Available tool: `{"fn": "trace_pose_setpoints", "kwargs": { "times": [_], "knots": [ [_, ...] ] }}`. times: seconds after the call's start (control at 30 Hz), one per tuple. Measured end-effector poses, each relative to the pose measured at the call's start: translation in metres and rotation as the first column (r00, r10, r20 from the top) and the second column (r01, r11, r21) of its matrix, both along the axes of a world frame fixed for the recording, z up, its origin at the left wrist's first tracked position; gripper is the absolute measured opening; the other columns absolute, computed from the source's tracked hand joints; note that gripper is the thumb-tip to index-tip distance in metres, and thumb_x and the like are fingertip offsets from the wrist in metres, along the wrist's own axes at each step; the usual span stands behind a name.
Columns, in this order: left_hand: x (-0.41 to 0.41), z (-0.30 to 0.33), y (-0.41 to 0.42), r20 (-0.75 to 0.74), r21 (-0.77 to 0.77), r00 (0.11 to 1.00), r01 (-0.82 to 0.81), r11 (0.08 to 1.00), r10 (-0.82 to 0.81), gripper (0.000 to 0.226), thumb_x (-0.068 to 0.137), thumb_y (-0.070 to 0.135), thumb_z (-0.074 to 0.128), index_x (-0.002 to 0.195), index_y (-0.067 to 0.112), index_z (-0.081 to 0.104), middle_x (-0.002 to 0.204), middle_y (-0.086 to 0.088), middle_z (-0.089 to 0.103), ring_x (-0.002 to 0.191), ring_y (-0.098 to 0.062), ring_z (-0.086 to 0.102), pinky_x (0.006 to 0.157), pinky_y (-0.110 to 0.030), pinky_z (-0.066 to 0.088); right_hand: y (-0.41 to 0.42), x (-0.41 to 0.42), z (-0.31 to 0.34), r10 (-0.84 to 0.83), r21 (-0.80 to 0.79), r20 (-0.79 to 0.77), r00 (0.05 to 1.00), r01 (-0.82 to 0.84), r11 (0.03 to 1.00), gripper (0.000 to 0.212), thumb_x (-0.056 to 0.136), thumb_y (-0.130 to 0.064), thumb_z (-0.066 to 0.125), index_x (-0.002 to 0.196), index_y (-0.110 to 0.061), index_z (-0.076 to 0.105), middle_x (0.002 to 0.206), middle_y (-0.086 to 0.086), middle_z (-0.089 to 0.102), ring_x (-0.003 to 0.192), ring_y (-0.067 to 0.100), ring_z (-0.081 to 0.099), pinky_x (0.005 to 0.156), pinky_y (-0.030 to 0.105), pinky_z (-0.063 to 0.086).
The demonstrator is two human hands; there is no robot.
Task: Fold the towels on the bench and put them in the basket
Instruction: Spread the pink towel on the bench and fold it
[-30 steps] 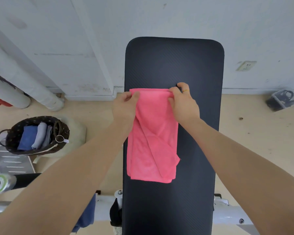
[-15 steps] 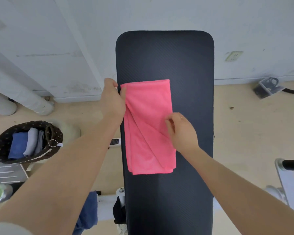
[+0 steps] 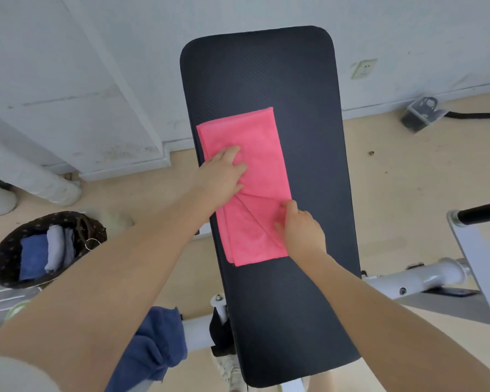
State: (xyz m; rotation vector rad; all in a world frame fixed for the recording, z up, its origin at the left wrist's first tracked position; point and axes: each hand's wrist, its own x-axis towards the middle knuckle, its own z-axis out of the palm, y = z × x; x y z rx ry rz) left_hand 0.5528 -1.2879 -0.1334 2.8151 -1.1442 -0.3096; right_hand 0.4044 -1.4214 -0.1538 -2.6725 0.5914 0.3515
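Towel (image 3: 246, 165), pink and already folded into a long strip, lies on the bench pad (image 3: 309, 306) with its long axis running up the pad, away from me. From my head camera, my left hand (image 3: 222, 176) presses flat on the far half, fingers straight and relaxed. My right hand (image 3: 301, 232) sits at the near right edge, fingers curled on the cloth; I judge it pinches that edge, nearest the near end for the next fold. The basket (image 3: 9, 250) waits well apart on the floor to my left, holding folded towels.
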Motion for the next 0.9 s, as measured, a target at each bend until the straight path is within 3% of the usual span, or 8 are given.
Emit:
{"fn": "trace_pose_setpoints", "kwargs": {
  "times": [0.13,0.3,0.4,0.5,0.6,0.73,0.8,0.9],
  "knots": [
    [0.004,-0.001,0.005,-0.061,-0.039,0.998,-0.001,0.999,-0.002,0.022,0.086,0.021,0.061,0.099,0.004,0.062,0.155,-0.01,0.014,0.141,-0.028,0.018,0.109,-0.039,0.03,-0.002,0.003,-0.004,-0.037,-0.028,-0.028,0.999,0.036,0.999,0.035,0.094,-0.012,0.04,0.129,-0.013,0.04,0.109,0.009,0.056,0.102,0.027,0.051,0.067,0.034,0.036],
    [0.004,0.001,0.008,-0.119,-0.112,0.993,-0.005,0.994,-0.009,0.025,0.091,0.022,0.055,0.09,0.003,0.072,0.156,-0.007,0.012,0.143,-0.025,0.012,0.113,-0.038,0.024,0.002,0.003,0.001,0.204,-0.203,0.259,0.944,-0.153,0.967,0.009,0.077,-0.014,0.061,0.072,-0.008,0.061,0.078,0.01,0.051,0.071,0.029,0.048,0.058,0.033,0.038],
    [0.008,0.001,0.015,-0.113,-0.06,0.991,0.062,0.996,-0.068,0.026,0.09,0.026,0.057,0.089,0.007,0.075,0.158,-0.004,0.007,0.144,-0.023,0.008,0.115,-0.037,0.019,0.022,-0.007,0.004,0.408,0.123,0.087,0.909,-0.416,0.901,0.011,0.088,-0.019,0.051,0.078,-0.014,0.047,0.07,-0.003,0.044,0.064,0.022,0.04,0.054,0.028,0.035],
    [0.013,0.002,0.02,-0.126,-0.036,0.985,0.111,0.993,-0.114,0.026,0.089,0.025,0.06,0.085,0.005,0.075,0.158,-0.003,0.006,0.144,-0.022,0.009,0.115,-0.037,0.019,0.04,-0.007,0.005,0.518,0.395,0.053,0.854,-0.494,0.774,0.008,0.092,-0.016,0.048,0.085,-0.013,0.048,0.064,-0.009,0.042,0.06,0.016,0.037,0.061,0.031,0.037],
    [0.017,0.002,0.025,-0.109,-0.062,0.986,0.123,0.99,-0.129,0.027,0.088,0.02,0.06,0.079,-0.002,0.072,0.156,-0.005,0.018,0.142,-0.025,0.018,0.111,-0.039,0.027,0.047,0.007,0.002,0.592,0.564,-0.074,0.802,-0.456,0.688,0.031,0.096,-0.03,0.047,0.12,-0.014,0.058,0.096,-0.001,0.062,0.08,0.007,0.047,0.077,0.024,0.038],
    [0.017,0.004,0.025,0.005,-0.306,0.999,0.051,0.951,-0.052,0.028,0.087,0.017,0.047,0.091,-0.003,0.065,0.127,-0.024,0.053,0.109,-0.039,0.057,0.087,-0.048,0.051,0.023,0.043,0.009,0.213,0.452,0.213,0.954,-0.289,0.844,0.028,0.096,-0.017,0.046,0.103,0.004,0.064,0.105,0.019,0.066,0.091,0.028,0.061,0.081,0.03,0.043],
    [0.021,0.009,0.02,0.046,-0.431,0.993,-0.081,0.899,0.112,0.036,0.089,0.014,0.039,0.114,-0.003,0.058,0.131,-0.023,0.048,0.108,-0.036,0.057,0.088,-0.04,0.049,0.002,0.067,0.019,-0.01,0.331,0.384,0.923,-0.127,0.935,0.027,0.094,-0.008,0.045,0.116,-0.005,0.06,0.118,0.013,0.059,0.096,0.026,0.058,0.086,0.03,0.043],
    [0.034,0.018,0.015,-0.017,-0.459,0.933,-0.327,0.826,0.36,0.039,0.093,0.008,0.043,0.132,0.003,0.043,0.142,-0.014,0.033,0.12,-0.027,0.046,0.094,-0.034,0.04,-0.022,0.103,0.038,-0.121,0.364,0.429,0.895,-0.048,0.93,0.046,0.096,-0.011,0.044,0.14,-0.02,0.039,0.131,0.005,0.037,0.09,0.014,0.049,0.086,0.028,0.042]
  ]
}}
